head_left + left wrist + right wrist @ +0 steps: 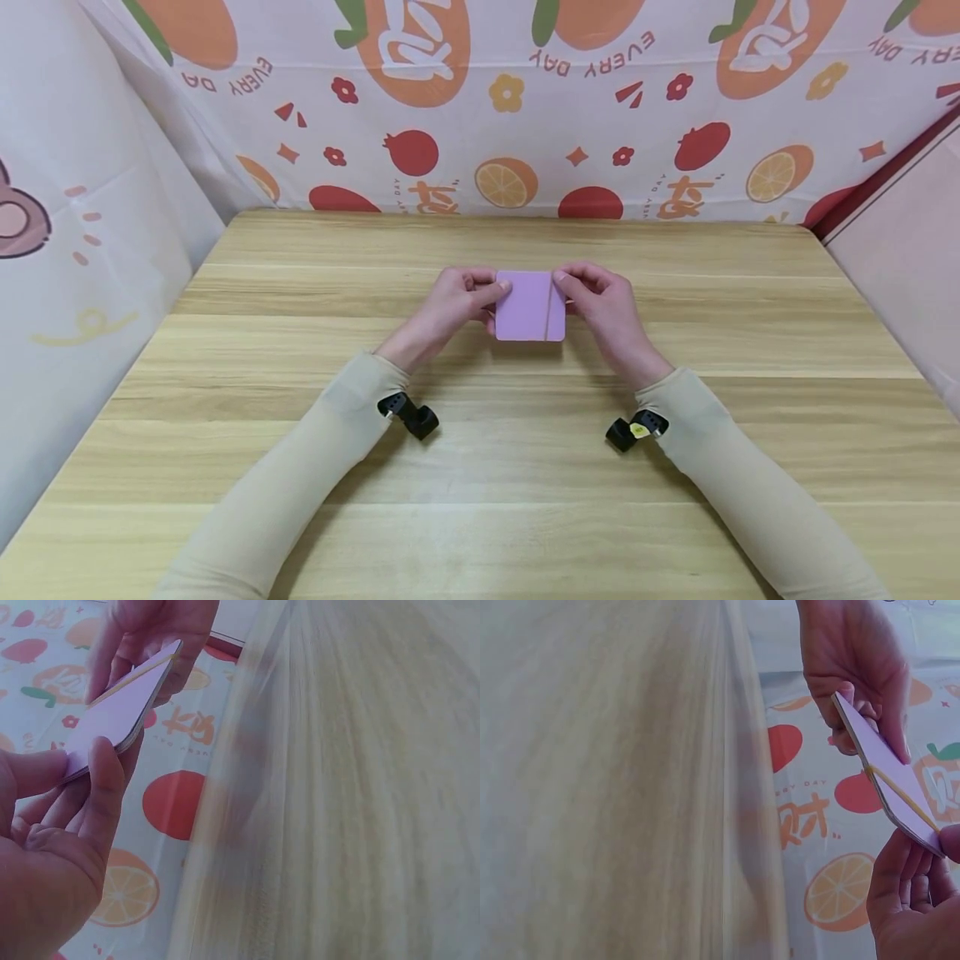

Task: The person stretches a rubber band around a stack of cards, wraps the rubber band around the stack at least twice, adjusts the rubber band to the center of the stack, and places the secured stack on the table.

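Note:
Both hands hold up a small purple notebook with rounded corners, over the far half of the table. A thin yellowish elastic band runs along its cover near the right side. My left hand pinches the left edge, thumb on the cover and fingers behind. On the opposite edge, my right hand pinches near the top right corner in the same way. The left wrist view shows the notebook edge-on and thin, held closed. In the right wrist view the band crosses its cover near the right thumb.
A wood-grain table spreads under both arms. Behind it hangs a white cloth printed with fruit and flowers; another pale cloth hangs at the left. Small black cameras sit on the wrists over beige sleeves.

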A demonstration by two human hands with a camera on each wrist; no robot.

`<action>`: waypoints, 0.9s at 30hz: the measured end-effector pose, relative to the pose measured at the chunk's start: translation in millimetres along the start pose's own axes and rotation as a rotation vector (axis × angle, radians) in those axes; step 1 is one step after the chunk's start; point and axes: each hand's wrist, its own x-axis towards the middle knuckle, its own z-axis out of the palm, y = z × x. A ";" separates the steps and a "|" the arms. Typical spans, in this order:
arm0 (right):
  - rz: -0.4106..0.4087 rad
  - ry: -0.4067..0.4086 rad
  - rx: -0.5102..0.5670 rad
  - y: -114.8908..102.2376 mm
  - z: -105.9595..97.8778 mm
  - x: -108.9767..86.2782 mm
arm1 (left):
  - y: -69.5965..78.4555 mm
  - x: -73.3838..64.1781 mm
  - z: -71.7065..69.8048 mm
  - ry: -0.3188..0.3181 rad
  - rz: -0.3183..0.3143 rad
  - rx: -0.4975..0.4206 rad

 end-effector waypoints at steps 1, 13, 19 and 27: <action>0.004 0.000 0.004 -0.2 0.0 0.1 | 0.0 -0.4 -0.3 -0.003 0.003 0.001; 0.028 -0.009 0.034 3.7 -0.5 1.2 | 3.1 -3.4 -3.2 -0.011 0.008 0.015; 0.037 -0.017 0.066 6.3 -2.3 1.8 | 2.5 -3.7 -2.8 0.000 0.014 0.030; 0.055 -0.052 -0.009 6.8 2.5 0.3 | -0.9 -3.8 4.5 -0.049 0.033 0.048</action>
